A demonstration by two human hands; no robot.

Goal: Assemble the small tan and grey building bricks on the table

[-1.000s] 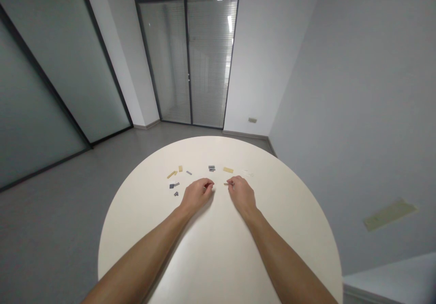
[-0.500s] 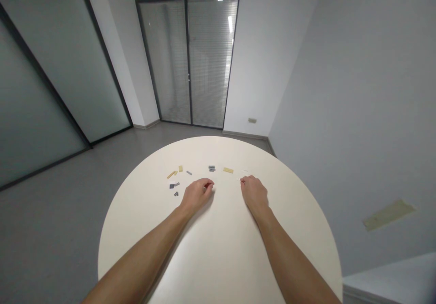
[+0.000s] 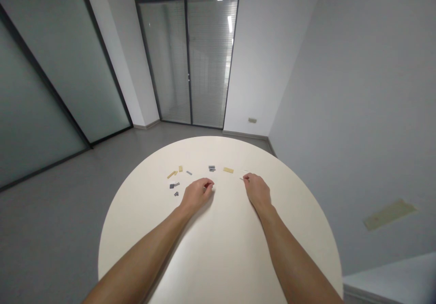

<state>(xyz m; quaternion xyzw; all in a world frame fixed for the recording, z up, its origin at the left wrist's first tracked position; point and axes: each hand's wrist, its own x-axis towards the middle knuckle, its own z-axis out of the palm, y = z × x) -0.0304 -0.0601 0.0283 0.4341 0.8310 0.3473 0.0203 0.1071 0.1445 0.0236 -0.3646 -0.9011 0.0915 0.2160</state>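
Note:
My left hand (image 3: 198,192) rests on the table with its thumb and fingers pinched together. Whatever lies between those fingertips, if anything, is too small to make out. To the right, my right hand (image 3: 258,190) has its fingers closed at the tips around the end of a small, thin pale-grey piece (image 3: 241,178). Between and beyond the hands are a flat yellow rectangular piece (image 3: 228,170) and a small group of grey bars (image 3: 211,168). A faint whitish piece (image 3: 245,170) lies just past my right hand.
Left of my left hand lie a grey strip (image 3: 189,173), a yellow square (image 3: 180,169), a narrow yellow bar (image 3: 171,175), dark pieces (image 3: 172,186) and a small dark cluster (image 3: 176,194). All sit on a round white table (image 3: 218,258). A wall (image 3: 368,113) stands to the right.
My right hand has shifted slightly to the right, and the thin pale-grey piece at its fingertips shows more clearly. My left hand and the other pieces stay where they were.

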